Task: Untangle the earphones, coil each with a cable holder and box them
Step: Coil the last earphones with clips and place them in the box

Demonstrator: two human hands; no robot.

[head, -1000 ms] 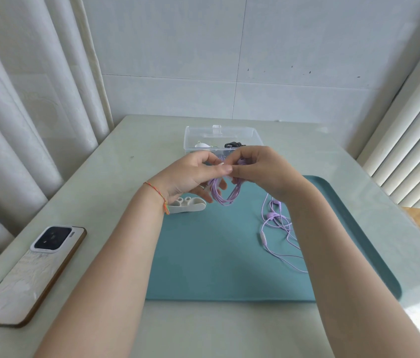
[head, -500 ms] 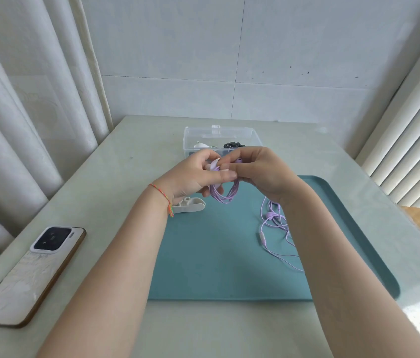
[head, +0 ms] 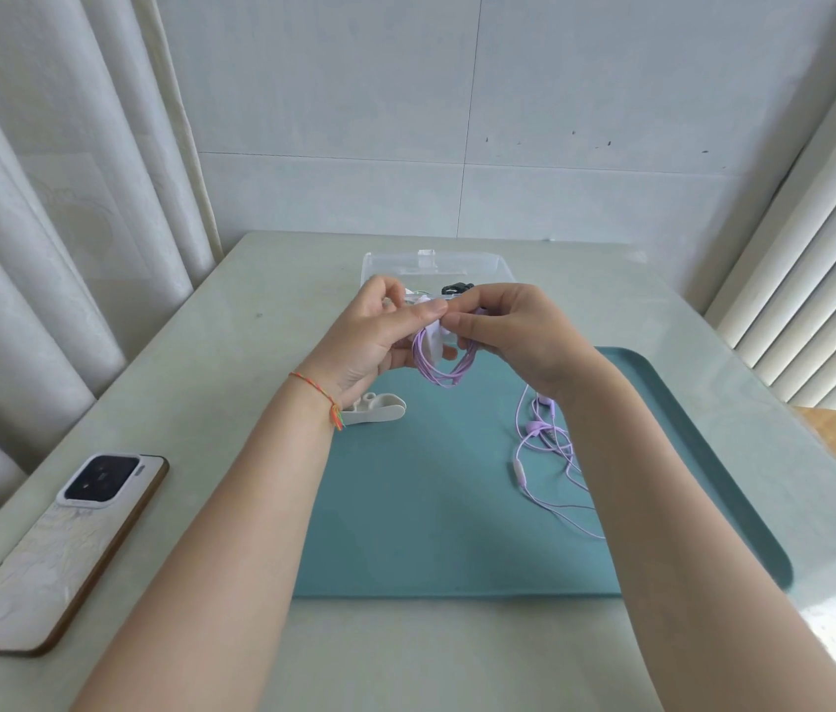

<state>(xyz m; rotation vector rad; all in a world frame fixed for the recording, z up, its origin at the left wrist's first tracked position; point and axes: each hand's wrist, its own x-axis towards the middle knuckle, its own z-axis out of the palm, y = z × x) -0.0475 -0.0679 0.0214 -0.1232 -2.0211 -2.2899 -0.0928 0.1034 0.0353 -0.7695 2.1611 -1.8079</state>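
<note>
Both hands, left hand (head: 372, 336) and right hand (head: 513, 331), pinch coiled lilac earphone cable (head: 439, 370); white holder (head: 432, 337) being wrapped round it; fastening likely next.

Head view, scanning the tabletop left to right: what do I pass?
Phone → spare white cable holder → coiled purple earphone held in both hands → loose purple earphone on the teal mat.

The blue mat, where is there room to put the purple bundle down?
The teal mat is bare in its middle and near part, between the white cable holder on its left edge and the loose purple earphone on the right. The right side is crowded with that cable, and the clear box stands behind.
</note>
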